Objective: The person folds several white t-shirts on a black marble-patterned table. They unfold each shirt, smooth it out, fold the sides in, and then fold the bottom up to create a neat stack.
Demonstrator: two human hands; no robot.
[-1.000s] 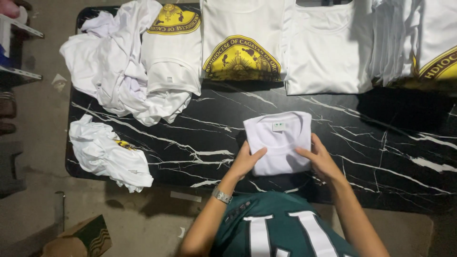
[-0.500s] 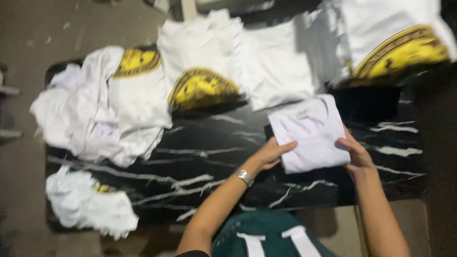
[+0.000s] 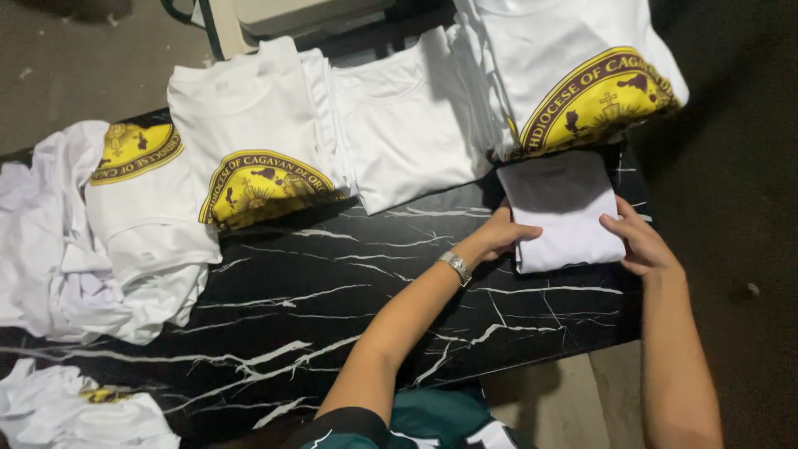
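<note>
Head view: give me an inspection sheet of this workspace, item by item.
Surface: black marble-patterned table, white veins.
Job's things: folded white shirt at the table's right end, left hand and right hand at its sides.
Clutter: printed white shirts laid out along the back, crumpled shirt heap left, another shirt at the bottom left.
Grippers: both hands on the folded shirt; wristwatch on left wrist.
Cables: nothing seen.
Surroundings: grey floor.
</note>
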